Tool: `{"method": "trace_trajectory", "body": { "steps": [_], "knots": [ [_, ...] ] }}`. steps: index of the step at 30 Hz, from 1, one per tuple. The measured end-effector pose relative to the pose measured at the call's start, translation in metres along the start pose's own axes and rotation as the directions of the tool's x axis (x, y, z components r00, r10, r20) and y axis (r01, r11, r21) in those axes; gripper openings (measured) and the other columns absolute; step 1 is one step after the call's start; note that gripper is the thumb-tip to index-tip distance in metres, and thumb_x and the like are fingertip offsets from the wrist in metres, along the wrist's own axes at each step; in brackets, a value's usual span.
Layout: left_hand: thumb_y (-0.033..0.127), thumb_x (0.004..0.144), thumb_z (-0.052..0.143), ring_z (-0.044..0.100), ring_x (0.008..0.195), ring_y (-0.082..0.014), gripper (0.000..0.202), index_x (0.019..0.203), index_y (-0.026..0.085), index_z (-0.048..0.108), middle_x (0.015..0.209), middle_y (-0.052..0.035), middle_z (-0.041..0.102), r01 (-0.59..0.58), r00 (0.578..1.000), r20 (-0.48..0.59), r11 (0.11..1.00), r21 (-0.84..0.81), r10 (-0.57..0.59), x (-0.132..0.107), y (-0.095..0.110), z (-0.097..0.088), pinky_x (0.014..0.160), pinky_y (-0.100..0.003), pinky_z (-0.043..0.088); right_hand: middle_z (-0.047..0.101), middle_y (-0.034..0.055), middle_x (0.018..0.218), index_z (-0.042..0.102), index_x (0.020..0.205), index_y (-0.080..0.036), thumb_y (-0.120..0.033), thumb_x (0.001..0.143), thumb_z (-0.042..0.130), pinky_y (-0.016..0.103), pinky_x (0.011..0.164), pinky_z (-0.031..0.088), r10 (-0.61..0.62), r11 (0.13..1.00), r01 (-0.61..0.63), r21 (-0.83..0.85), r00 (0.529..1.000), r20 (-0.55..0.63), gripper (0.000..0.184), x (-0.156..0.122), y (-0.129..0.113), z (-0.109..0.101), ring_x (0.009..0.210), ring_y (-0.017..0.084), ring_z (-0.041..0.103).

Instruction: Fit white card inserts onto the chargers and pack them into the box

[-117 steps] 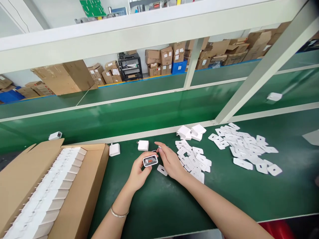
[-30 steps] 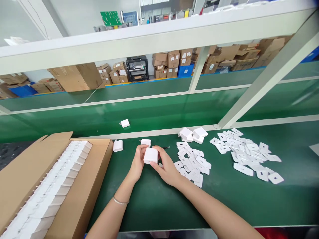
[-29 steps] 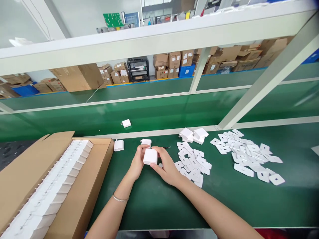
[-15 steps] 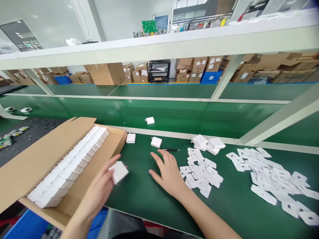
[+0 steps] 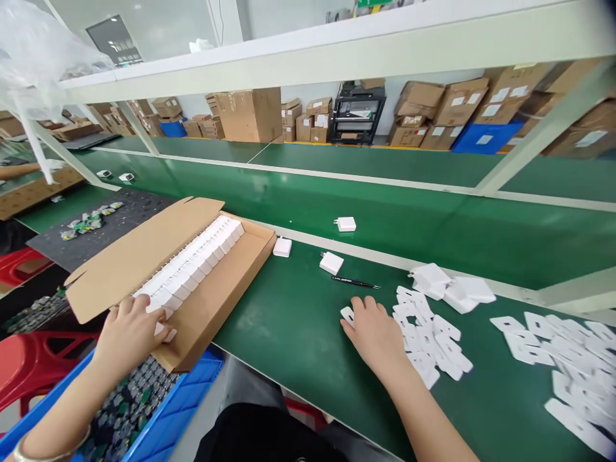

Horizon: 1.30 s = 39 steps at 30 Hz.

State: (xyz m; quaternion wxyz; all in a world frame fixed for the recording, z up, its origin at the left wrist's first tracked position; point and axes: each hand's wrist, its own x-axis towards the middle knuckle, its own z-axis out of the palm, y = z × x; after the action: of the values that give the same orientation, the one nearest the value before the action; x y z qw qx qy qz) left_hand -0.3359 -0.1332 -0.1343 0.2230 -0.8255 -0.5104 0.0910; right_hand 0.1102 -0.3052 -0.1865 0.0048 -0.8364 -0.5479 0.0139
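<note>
At the near end of the open cardboard box [image 5: 231, 292], my left hand [image 5: 128, 330] is closed around a white charger block [image 5: 166, 333], mostly covered by the fingers. A packed row of similar white charger blocks [image 5: 202, 260] runs along the box's left side. On the green tabletop, my right hand [image 5: 378, 333] has its fingers curled over a small flat white plate [image 5: 347, 314] with a slot in it. Right beside this hand lies a loose pile of such white plates [image 5: 428, 333]. Beyond the fingertips is a black pen-like tool [image 5: 356, 282].
Single chargers with prongs stand near the back rail [image 5: 282, 247], [image 5: 332, 263], and one sits past it [image 5: 345, 224]. More chargers [image 5: 450, 285] are stacked to the right, by a second plate pile [image 5: 568, 359]. A blue crate [image 5: 168, 410] holds circuit boards below the box.
My left hand has carried the charger left and down into the box's near end. My right hand has moved onto a white plate. The view has turned left.
</note>
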Motion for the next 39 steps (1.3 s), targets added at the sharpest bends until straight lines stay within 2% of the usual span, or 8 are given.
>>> {"method": "trace_trajectory", "body": {
  "steps": [4, 7, 15, 20, 25, 32, 36, 39],
  "knots": [
    [0.036, 0.083, 0.057, 0.056, 0.105, -0.0372, 0.020, 0.081, 0.022, 0.071, 0.103, -0.0154, 0.064, -0.185, 0.981, 0.066, 0.982, 0.044, 0.182, 0.033, 0.003, -0.010, 0.084, -0.046, 0.049, 0.062, 0.0150, 0.100, 0.060, 0.112, -0.013, -0.013, 0.094, 0.057, 0.032, 0.062, 0.038, 0.007, 0.998, -0.015, 0.066, 0.993, 0.121, 0.018, 0.002, 0.001, -0.009, 0.089, 0.029, 0.064],
    [0.046, 0.091, 0.049, 0.057, 0.101, -0.0359, 0.035, 0.098, 0.019, 0.070, 0.109, -0.0159, 0.064, -0.237, 0.970, -0.064, 0.971, -0.006, 0.236, 0.076, 0.043, -0.045, 0.084, -0.046, 0.049, 0.062, 0.0165, 0.105, 0.061, 0.115, -0.012, -0.008, 0.093, 0.054, 0.034, 0.066, 0.042, -0.034, 0.994, 0.022, 0.105, 0.992, 0.119, 0.023, 0.007, -0.004, -0.010, 0.092, 0.030, 0.064],
    [0.027, 0.094, 0.053, 0.054, 0.116, -0.0346, 0.029, 0.118, 0.017, 0.066, 0.129, -0.0175, 0.056, -0.612, 0.790, -0.317, 0.696, -0.376, 0.524, 0.202, 0.277, -0.170, 0.096, -0.046, 0.045, 0.058, 0.0135, 0.111, 0.060, 0.118, -0.014, -0.017, 0.096, 0.054, 0.044, 0.085, 0.050, -0.210, 0.955, 0.226, 0.191, 0.973, -0.100, 0.023, 0.022, -0.029, 0.017, 0.103, 0.030, 0.057],
    [0.029, 0.095, 0.056, 0.044, 0.130, -0.0411, 0.053, 0.144, 0.008, 0.048, 0.143, -0.0266, 0.045, -0.625, 0.779, -0.338, 0.613, -0.484, 0.527, 0.275, 0.409, -0.180, 0.104, -0.052, 0.040, 0.058, 0.0117, 0.113, 0.057, 0.118, -0.014, -0.038, 0.095, 0.063, 0.045, 0.088, 0.050, -0.208, 0.934, 0.252, 0.255, 0.960, -0.185, 0.034, 0.025, -0.029, 0.030, 0.105, 0.030, 0.056],
    [0.025, 0.090, 0.065, 0.046, 0.131, -0.0402, 0.053, 0.140, 0.013, 0.051, 0.144, -0.0238, 0.048, -0.591, 0.775, -0.314, 0.454, -0.666, 0.548, 0.298, 0.486, -0.179, 0.107, -0.055, 0.038, 0.065, 0.0116, 0.107, 0.060, 0.112, -0.016, -0.020, 0.097, 0.054, 0.041, 0.079, 0.051, -0.230, 0.932, 0.266, 0.246, 0.959, -0.165, 0.017, 0.036, -0.032, 0.041, 0.098, 0.028, 0.060],
    [0.034, 0.093, 0.062, 0.060, 0.117, -0.0332, 0.047, 0.133, 0.014, 0.050, 0.130, -0.0220, 0.058, -0.432, 0.803, -0.355, 0.058, -0.900, 0.479, 0.286, 0.483, -0.183, 0.099, -0.046, 0.046, 0.065, 0.0098, 0.098, 0.062, 0.105, -0.013, -0.012, 0.094, 0.050, 0.035, 0.069, 0.050, -0.235, 0.934, 0.264, 0.242, 0.962, -0.139, 0.015, 0.039, -0.025, 0.034, 0.083, 0.024, 0.064],
    [0.042, 0.106, 0.025, 0.070, 0.101, -0.0268, 0.047, 0.139, 0.010, 0.037, 0.123, -0.0238, 0.063, -0.269, 0.815, -0.335, -0.203, -0.942, 0.473, 0.253, 0.431, -0.176, 0.082, -0.041, 0.054, 0.063, 0.0128, 0.104, 0.061, 0.111, -0.011, -0.012, 0.092, 0.055, 0.038, 0.070, 0.054, -0.116, 0.960, 0.121, 0.251, 0.993, -0.036, 0.020, 0.036, -0.020, 0.021, 0.086, 0.026, 0.066],
    [0.048, 0.100, 0.048, 0.068, 0.106, -0.0263, 0.042, 0.127, 0.015, 0.045, 0.123, -0.0198, 0.065, -0.099, 0.820, -0.343, -0.477, -0.874, 0.458, 0.215, 0.376, -0.162, 0.080, -0.035, 0.053, 0.061, 0.0150, 0.112, 0.061, 0.116, -0.011, -0.025, 0.095, 0.060, 0.042, 0.077, 0.055, -0.023, 0.955, 0.038, 0.296, 0.998, -0.051, 0.025, 0.032, -0.017, 0.014, 0.095, 0.030, 0.066]
  ]
}}
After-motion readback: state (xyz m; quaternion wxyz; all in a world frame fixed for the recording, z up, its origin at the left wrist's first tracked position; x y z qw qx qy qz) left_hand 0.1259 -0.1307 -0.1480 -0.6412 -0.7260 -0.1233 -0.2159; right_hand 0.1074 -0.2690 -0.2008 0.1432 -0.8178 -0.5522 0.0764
